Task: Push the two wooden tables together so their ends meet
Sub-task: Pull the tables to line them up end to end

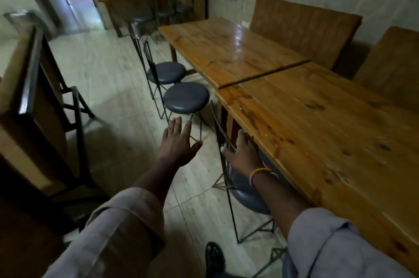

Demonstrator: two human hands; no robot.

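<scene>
**Right hand on the near table's edge, left hand free**

Your right hand (pixel 243 156) lies against the long edge of the near table (pixel 322 132), fingers reaching up under the lip; whether they are curled around the edge or only pressed to it is hard to say, since the board hides the fingertips. A beaded band (pixel 260 173) sits at that wrist. Directly in front of that hand stands the thin metal back of a chair (pixel 226 164), its dark seat tucked below your forearm and under the table.

Your left hand (pixel 176 144) hangs in the air beside it, flat, fingers spread apart, touching nothing.

Ahead of your right hand, the near table's end meets the far table (pixel 226 51). A narrow dark seam runs between them, and the far top sits slightly offset at the corner nearest you, so the ends are close but not quite flush.

Beyond your left fingertips stand two round stools (pixel 186 97) alongside the far table. Past the tables, two benches (pixel 303 28) back against the wall.
</scene>
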